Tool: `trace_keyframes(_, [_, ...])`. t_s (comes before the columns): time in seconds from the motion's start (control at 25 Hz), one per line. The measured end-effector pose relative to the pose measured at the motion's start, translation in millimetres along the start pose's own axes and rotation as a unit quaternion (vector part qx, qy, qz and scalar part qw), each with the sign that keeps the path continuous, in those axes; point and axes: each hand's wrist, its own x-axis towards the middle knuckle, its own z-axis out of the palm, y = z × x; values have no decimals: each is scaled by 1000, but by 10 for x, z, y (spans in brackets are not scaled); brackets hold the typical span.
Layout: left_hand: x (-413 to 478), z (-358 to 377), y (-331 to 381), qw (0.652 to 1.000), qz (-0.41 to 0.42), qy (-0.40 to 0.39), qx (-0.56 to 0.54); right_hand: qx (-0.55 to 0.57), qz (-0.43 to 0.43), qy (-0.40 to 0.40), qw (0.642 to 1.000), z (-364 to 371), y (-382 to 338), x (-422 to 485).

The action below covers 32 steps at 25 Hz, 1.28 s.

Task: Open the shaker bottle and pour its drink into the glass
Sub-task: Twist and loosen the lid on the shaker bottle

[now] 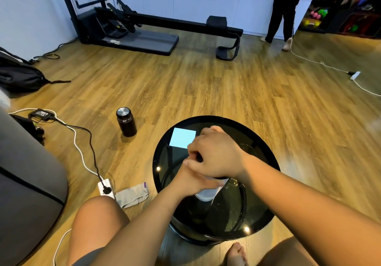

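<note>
The shaker bottle point(208, 192) stands upright on the round black glass tabletop point(266, 220), and only a pale strip of its body shows below the hands. The left hand point(193, 182) wraps that body, fingers point(212, 183) curled round the wall. The right hand point(216, 154) sits on top, its fingers point(192, 154) bunched over a dark cap that is almost wholly hidden, so the lid looks not yet off.

The bottle is probably light plastic, smooth and a little springy, made heavier by the drink; a firm hold low on the wall under the left fingers should stop it turning while the cap is worked. Squeezing hard could push liquid out once the seal breaks.

A glass cannot be made out with certainty; faint clear outlines lie just beyond the right wrist. A pale blue card point(182, 137) lies beyond the right fingers. The tabletop rim is near on every side and slippery, so there is little spare room for tipping.
</note>
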Motion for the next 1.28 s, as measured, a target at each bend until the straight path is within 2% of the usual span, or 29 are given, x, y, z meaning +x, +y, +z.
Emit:
trace_keyframes(0.08, [-3, 3, 23, 1000, 7, -1, 8, 138, -40, 8, 990, -92, 30, 14])
trace_keyframes(0.12, [0, -7, 40, 1000, 9, 9, 6, 179, -18, 16, 984, -143, 63, 39])
trace_keyframes(0.16, [13, -13, 52, 1000, 11, 22, -2, 162, 26, 21, 986, -195, 105, 74])
trace_keyframes(0.24, [43, -24, 46, 999, 7, 38, -4, -8, 158, -10, 987, -244, 198, 83])
trace_keyframes(0.28, [49, -22, 43, 999, 3, 32, -10, -48, 189, -35, 980, -210, 212, 63])
trace_keyframes(0.32, [72, -4, -7, 1000, -2, 27, -4, -52, 186, -50, 980, -169, 175, 44])
trace_keyframes(0.36, [73, 8, -68, 1000, -13, 8, 18, -26, 139, -41, 989, -132, 76, 23])
trace_keyframes(0.44, [67, 48, -148, 998, -43, -26, 36, 84, 26, -33, 996, -84, -162, -47])
trace_keyframes(0.52, [58, 45, -130, 998, -41, -21, 40, 162, -6, 14, 987, -127, -206, -56])
trace_keyframes(0.6, [51, 14, -56, 1000, -6, 13, 23, 119, 64, 74, 988, -229, -41, 14])
trace_keyframes(0.68, [31, -19, 31, 999, 2, 35, -5, -16, 202, 17, 979, -273, 182, 46])
trace_keyframes(0.72, [41, -15, 31, 999, 5, 39, 0, -34, 230, -20, 972, -219, 228, 37])
trace_keyframes(0.76, [36, -11, 30, 999, 15, 30, 3, -22, 213, -33, 976, -153, 204, 30])
trace_keyframes(0.84, [18, 10, 45, 998, 25, -6, 52, 69, 89, -9, 994, -51, 4, 5])
trace_keyframes(0.92, [12, 17, 57, 995, 51, -22, 86, 177, -12, 10, 984, -55, -99, -37])
trace_keyframes(1.0, [7, -4, 86, 999, 40, 11, 21, 205, 3, 71, 976, -162, 32, 0])
trace_keyframes(1.04, [10, -19, 81, 999, 30, 29, 4, 159, 52, 87, 982, -210, 129, 19])
trace_keyframes(1.12, [26, -29, 73, 999, 22, 47, 0, 8, 187, 17, 982, -216, 332, 18])
trace_keyframes(1.16, [34, -26, 61, 999, 20, 46, -7, -14, 215, -22, 976, -151, 378, 16])
trace_keyframes(1.2, [29, -30, 80, 999, 22, 43, -6, 1, 206, -36, 978, -95, 362, 19])
trace_keyframes(1.28, [9, -25, 77, 999, 26, 26, -3, 65, 116, 2, 991, 18, 252, 44])
